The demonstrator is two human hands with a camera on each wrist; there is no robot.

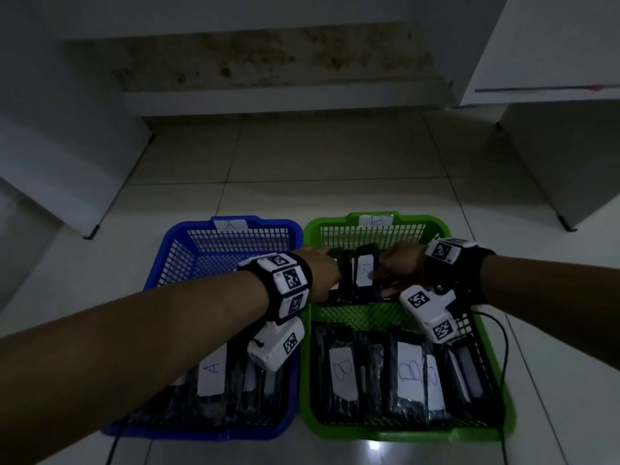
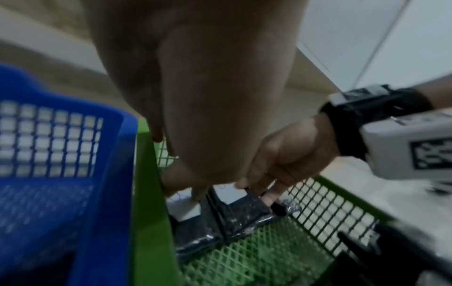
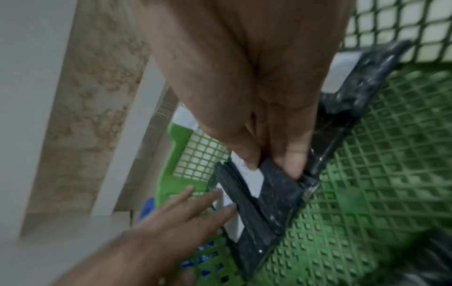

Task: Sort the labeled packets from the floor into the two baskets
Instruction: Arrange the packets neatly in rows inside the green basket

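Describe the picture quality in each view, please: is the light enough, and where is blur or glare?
Head view: dim and bluish, yet the B label on the packet stays readable; one small glare spot on the floor tile. Left wrist view: the blue basket is blurred, and the left hand close to the lens is soft. Right wrist view: the green basket floor and wall are smeared.

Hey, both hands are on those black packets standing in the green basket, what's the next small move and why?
Probably let go with the right hand, which pinches a black B-labelled packet already inside the green mesh basket tagged B. The left hand steadies the neighbouring packets with straight fingers, so it should settle against them.
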